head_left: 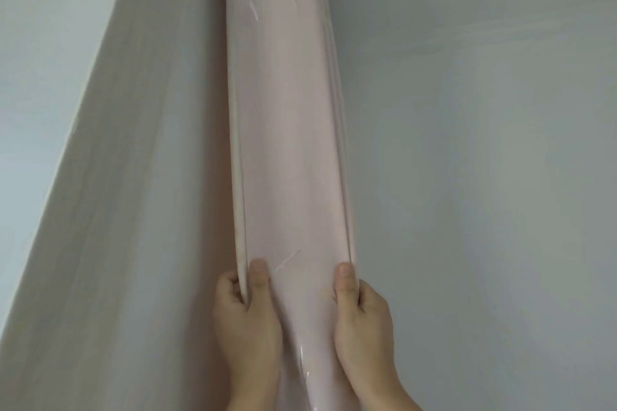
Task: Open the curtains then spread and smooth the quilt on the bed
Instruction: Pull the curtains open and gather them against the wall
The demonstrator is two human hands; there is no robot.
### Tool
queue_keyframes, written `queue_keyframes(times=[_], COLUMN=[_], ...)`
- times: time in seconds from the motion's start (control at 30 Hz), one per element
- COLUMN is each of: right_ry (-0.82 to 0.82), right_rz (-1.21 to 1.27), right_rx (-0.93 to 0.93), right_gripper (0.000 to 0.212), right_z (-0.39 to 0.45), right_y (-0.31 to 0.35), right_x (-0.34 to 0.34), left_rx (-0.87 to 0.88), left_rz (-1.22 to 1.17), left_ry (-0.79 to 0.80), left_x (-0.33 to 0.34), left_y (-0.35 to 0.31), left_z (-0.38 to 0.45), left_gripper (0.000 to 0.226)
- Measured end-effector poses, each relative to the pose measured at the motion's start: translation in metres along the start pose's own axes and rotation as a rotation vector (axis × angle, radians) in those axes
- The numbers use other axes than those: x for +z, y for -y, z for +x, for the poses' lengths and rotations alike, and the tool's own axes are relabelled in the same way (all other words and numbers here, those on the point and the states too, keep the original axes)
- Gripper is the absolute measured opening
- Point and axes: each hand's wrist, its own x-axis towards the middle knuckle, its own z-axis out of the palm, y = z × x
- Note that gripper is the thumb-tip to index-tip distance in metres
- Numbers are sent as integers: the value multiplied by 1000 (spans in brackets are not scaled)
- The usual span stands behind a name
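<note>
Gathered curtain [287, 143] fills corner between walls [484, 160].

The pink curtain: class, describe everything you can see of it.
The pink curtain hangs gathered into one tall, narrow bundle in the corner, between a grey wall and a beige panel. Its smooth cloth shows long upright folds and faint pale marks. The left hand and right hand each grip one side edge, thumbs on the front.

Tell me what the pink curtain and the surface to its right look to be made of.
Pink curtain: seemingly a smooth woven fabric with a faint sheen; it hangs in long soft folds and bunches where the left hand and right hand grip its edges. Pale streaks on it could be tape or scuffs. Wall: probably painted plaster, matte grey-white, with faint uneven brush-like marks near the top.
</note>
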Motion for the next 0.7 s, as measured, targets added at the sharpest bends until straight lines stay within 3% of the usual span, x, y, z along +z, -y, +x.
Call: queue_keyframes(times=[0.2, 0.27, 0.37, 0.47, 0.6, 0.7], right_ry=[171, 182, 147, 246, 255, 223], right_rz=[-277, -293, -309, -87, 28, 10], right_rx=[247, 195, 116, 248, 257, 198], right_gripper=[84, 75, 69, 62, 72, 75], right_z=[104, 111, 95, 82, 78, 85], right_y=[-85, -105, -127, -131, -123, -116], right_x=[40, 38, 28, 23, 23, 30], left_rx=[-113, -114, -52, -6, -47, 29], left_rz=[363, 425, 403, 366, 260, 195], left_ry=[213, 252, 218, 220, 233, 116], left_x=[84, 85, 74, 69, 77, 87], left_y=[89, 107, 124, 128, 115, 110], left_z=[72, 81, 68, 55, 48, 43], left_gripper=[34, 37, 40, 38, 34, 36])
